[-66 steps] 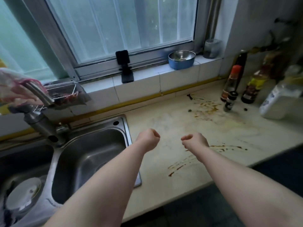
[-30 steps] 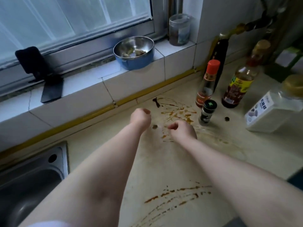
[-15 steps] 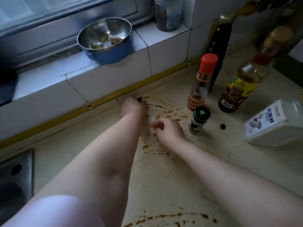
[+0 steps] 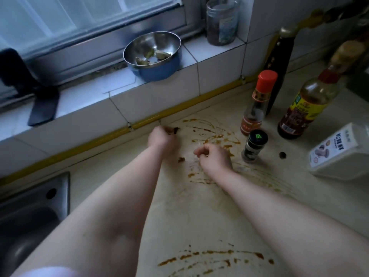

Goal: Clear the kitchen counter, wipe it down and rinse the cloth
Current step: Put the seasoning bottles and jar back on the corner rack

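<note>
The beige counter (image 4: 199, 212) is smeared with brown sauce streaks (image 4: 215, 134) in the middle, and more streaks (image 4: 211, 256) lie near the front. My left hand (image 4: 161, 137) rests by the back wall, its fingertips pinched on a small dark scrap (image 4: 175, 130). A brown scrap (image 4: 181, 159) lies loose on the counter between my hands. My right hand (image 4: 215, 157) hovers over the sauce with its fingers curled in; I see nothing in it. No cloth is in view.
To the right stand an orange-capped bottle (image 4: 256, 104), a small black-lidded jar (image 4: 254, 145), a brown sauce bottle (image 4: 305, 108), a dark tall bottle (image 4: 279, 62) and a white container (image 4: 341, 152). A blue bowl (image 4: 153, 54) and a jar (image 4: 221, 21) sit on the sill. The sink (image 4: 30, 216) is at left.
Both hands moved from near the sink to the stained patch by the bottles. The left hand's fingers have closed on the dark scrap at the wall. The right hand drew slightly right.
</note>
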The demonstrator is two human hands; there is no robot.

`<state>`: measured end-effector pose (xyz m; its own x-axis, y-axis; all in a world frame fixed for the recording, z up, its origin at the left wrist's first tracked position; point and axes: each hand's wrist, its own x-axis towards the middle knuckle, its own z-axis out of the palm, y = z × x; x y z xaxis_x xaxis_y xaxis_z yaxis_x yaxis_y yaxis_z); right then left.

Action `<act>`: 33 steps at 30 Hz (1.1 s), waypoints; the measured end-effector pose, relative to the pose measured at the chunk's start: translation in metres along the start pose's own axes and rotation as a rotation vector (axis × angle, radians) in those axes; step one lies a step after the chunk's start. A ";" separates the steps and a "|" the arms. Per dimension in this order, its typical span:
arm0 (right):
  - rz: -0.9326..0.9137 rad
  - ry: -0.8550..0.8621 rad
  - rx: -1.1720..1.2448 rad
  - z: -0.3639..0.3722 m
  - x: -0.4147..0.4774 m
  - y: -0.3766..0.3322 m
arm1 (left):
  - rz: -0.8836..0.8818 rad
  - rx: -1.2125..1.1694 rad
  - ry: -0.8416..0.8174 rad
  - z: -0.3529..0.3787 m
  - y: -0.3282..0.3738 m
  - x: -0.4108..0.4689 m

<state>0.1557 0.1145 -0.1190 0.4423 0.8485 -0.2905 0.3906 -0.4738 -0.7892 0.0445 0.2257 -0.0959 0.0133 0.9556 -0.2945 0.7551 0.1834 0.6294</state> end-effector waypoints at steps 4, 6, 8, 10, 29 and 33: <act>0.017 0.033 -0.012 0.001 -0.009 -0.001 | 0.024 0.015 -0.172 -0.009 -0.014 -0.015; 0.023 0.047 -0.038 0.003 -0.015 0.000 | 0.052 0.058 -0.230 -0.009 -0.017 -0.023; 0.038 0.060 -0.044 0.005 -0.020 0.003 | 0.088 0.103 -0.256 -0.004 -0.021 -0.026; 0.060 0.057 -0.034 0.006 -0.026 0.006 | 0.122 0.163 -0.250 0.003 -0.024 -0.029; 0.412 0.123 0.451 0.021 -0.075 0.007 | 0.165 0.180 -0.285 -0.025 -0.043 -0.061; 0.514 0.090 0.797 0.032 -0.098 -0.007 | 0.233 0.182 -0.450 -0.040 -0.043 -0.087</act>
<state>0.0839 0.0419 -0.1020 0.4801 0.5439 -0.6882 -0.5196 -0.4558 -0.7227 -0.0149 0.1442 -0.0687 0.4436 0.7655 -0.4661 0.7997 -0.1032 0.5915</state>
